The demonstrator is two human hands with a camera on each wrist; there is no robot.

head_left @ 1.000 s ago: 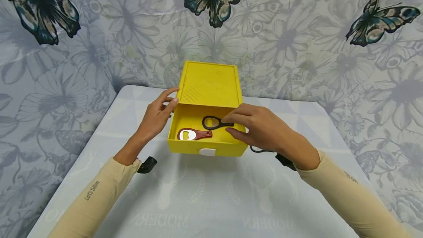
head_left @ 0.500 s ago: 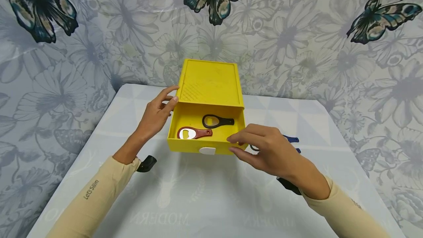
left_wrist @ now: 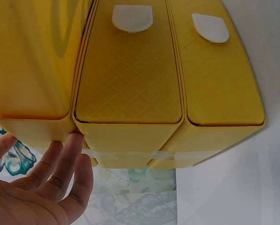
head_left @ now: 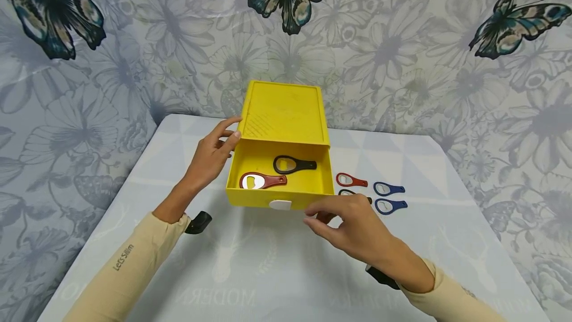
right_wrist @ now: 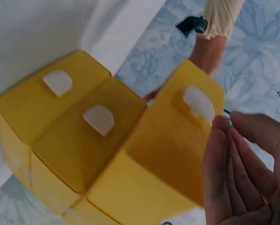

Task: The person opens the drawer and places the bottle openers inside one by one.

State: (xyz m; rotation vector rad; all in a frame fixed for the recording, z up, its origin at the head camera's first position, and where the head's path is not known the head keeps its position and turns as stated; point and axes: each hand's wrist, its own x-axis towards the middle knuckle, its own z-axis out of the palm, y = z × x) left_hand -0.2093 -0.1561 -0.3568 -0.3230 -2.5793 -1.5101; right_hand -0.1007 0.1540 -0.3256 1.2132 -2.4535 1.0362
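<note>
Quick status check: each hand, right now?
Left hand: open, fingers touching the side of the yellow, boxy plastic drawer unit.
Right hand: open, fingers loosely bent, holding nothing.

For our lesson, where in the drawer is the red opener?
In the head view, the red opener lies front left in the drawer, by the black opener.

Yellow drawer unit (head_left: 286,108), crosshatched plastic
</note>
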